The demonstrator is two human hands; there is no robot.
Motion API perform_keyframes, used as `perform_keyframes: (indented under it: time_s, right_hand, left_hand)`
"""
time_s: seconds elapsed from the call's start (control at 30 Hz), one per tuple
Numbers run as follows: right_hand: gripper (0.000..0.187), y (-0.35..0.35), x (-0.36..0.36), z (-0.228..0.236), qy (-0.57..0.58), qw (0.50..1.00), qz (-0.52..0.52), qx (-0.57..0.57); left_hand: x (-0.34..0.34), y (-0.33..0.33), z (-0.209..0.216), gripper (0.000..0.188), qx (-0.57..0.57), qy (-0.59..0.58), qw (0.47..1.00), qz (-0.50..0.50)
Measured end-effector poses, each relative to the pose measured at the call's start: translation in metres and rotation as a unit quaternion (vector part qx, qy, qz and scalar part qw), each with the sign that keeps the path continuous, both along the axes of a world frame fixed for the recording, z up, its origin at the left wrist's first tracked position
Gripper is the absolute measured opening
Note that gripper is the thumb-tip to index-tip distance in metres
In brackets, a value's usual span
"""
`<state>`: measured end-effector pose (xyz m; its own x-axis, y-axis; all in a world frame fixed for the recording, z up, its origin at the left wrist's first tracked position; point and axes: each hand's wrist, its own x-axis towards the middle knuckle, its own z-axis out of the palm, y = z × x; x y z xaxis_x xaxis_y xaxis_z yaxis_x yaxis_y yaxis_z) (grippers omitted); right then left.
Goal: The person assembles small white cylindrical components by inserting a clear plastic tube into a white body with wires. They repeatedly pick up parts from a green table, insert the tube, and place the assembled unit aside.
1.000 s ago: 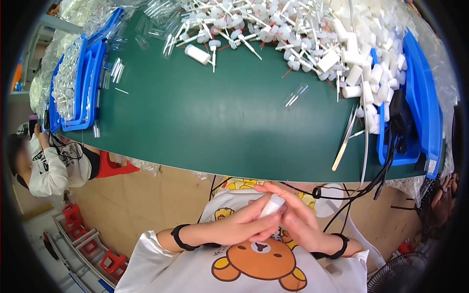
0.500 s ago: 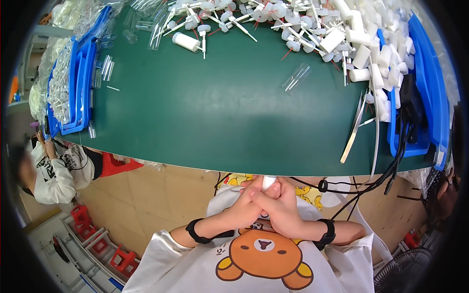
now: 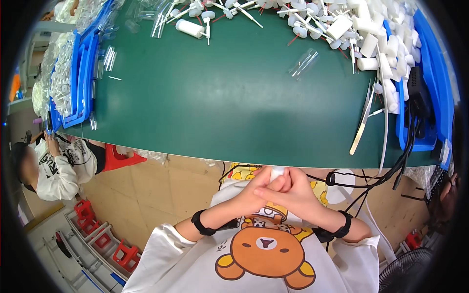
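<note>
Both of my hands meet in front of my body, just off the table's near edge. Between them, a white cylindrical piece (image 3: pixel 277 172) pokes up past the fingers; its lower part is hidden. My left hand (image 3: pixel 257 192) is closed around it from the left. Pressed against it from the right, my right hand (image 3: pixel 296 191) is closed too, its fingers overlapping the left ones. Nearest on the table to the right lies a pair of tweezers (image 3: pixel 363 118) with a pale tip. A few clear tubes (image 3: pixel 304 64) rest farther up the green tabletop (image 3: pixel 210 97).
White cylinders (image 3: pixel 367 45) and thin white stems with round discs (image 3: pixel 312 25) are heaped at the far right. Blue trays (image 3: pixel 86 80) stand at the left, another blue tray (image 3: pixel 435 73) at the right. Black cables (image 3: pixel 411 146) hang over the right edge. A person (image 3: pixel 58 168) sits at left.
My joined hands have shifted slightly right and up in the picture, with the white cylinder between them. The table view has moved a little as well.
</note>
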<state>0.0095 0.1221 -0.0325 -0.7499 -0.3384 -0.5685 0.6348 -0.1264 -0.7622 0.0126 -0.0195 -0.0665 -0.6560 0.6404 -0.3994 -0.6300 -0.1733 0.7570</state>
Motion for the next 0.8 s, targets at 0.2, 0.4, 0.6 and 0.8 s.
perform_keyframes:
  time_s: [0.2,0.4,0.6,0.8]
  right_hand:
    - [0.053,-0.001,0.02,-0.006,0.032,0.996,-0.013,-0.077]
    - [0.05,-0.011,0.02,0.006,-0.055,0.986,-0.093,-0.129]
    - [0.042,-0.01,0.019,-0.006,0.011,0.998,-0.045,-0.042]
    - [0.042,0.007,0.004,-0.002,0.054,0.999,0.0,0.002]
  left_hand:
    - [0.008,-0.012,0.004,0.032,0.137,-0.173,0.975,0.014]
    - [0.002,-0.012,0.016,0.034,0.13,-0.228,0.964,0.05]
    - [-0.006,-0.005,0.017,0.025,0.088,-0.208,0.974,0.03]
    - [-0.005,0.017,0.017,0.027,0.08,-0.139,0.985,0.065]
